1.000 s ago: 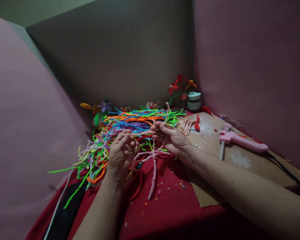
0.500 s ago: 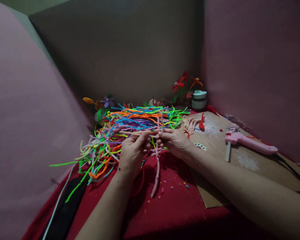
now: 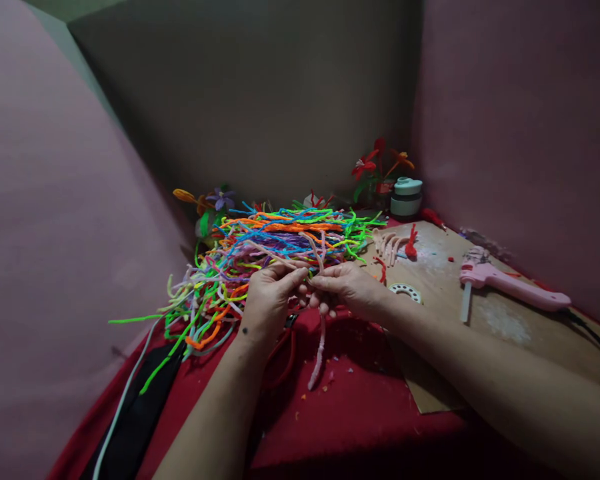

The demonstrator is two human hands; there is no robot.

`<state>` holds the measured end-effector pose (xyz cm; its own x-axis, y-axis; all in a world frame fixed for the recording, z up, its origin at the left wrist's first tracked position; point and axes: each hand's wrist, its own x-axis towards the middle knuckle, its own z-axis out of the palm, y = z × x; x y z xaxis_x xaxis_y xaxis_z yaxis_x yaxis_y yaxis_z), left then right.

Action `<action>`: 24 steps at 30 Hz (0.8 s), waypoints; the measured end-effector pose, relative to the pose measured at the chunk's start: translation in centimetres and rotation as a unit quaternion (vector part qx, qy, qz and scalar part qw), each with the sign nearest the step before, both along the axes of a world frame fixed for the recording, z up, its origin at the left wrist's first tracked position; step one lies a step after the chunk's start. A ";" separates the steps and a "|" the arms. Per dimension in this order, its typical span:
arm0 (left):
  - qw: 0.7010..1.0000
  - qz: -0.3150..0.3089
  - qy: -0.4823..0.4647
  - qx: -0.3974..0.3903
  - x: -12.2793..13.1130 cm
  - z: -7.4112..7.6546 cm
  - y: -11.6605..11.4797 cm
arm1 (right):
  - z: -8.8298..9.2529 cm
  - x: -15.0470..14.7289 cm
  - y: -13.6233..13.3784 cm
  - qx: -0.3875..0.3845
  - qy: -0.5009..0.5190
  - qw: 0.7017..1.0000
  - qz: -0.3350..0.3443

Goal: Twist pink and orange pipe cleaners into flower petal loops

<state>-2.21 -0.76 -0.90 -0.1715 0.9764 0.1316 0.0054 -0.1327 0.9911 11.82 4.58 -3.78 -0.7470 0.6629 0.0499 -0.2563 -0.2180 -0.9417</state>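
Right: pink glue gun [image 3: 515,285] lying on a brown board [image 3: 440,287], black cord [image 3: 594,339] running off to the right. White ring with holes [image 3: 403,287] at board's near-left part. Behind the board, pale-lidded container [image 3: 406,207], just beside red flowers [image 3: 364,166] and an orange one. Back left: purple flower [image 3: 221,199], orange bud [image 3: 184,195]. Red cloth [image 3: 360,413] beneath, tiny scraps [image 3: 331,377] scattered. Left: white cable [image 3: 125,395] alongside a black strip [image 3: 143,407]. Grey wall [image 3: 260,100] behind, pinkish panels [image 3: 55,200] both sides

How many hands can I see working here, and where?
2: the left hand and the right hand, close together in front of the pile of colourful strands. No others show.
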 end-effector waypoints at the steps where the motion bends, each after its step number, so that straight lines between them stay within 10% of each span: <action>1: 1.000 -0.005 0.003 -0.007 0.0 0.1 -0.1 | 0.0 0.0 0.0 0.012 -0.005 1.000 0.000; 13: 0.994 -0.086 0.009 -0.064 -0.2 0.1 -0.1 | 0.0 0.5 0.4 0.125 -0.078 0.989 0.030; 24: 0.990 -0.099 -0.083 -0.055 -0.8 -0.1 0.1 | -0.6 0.6 0.4 -0.128 0.116 0.966 0.191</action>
<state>-3.02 -0.65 -1.04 0.0151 0.9999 0.0080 -0.1740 -0.0052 0.9847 12.43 4.94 -4.35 -0.9280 0.3535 0.1175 -0.3095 -0.5562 -0.7712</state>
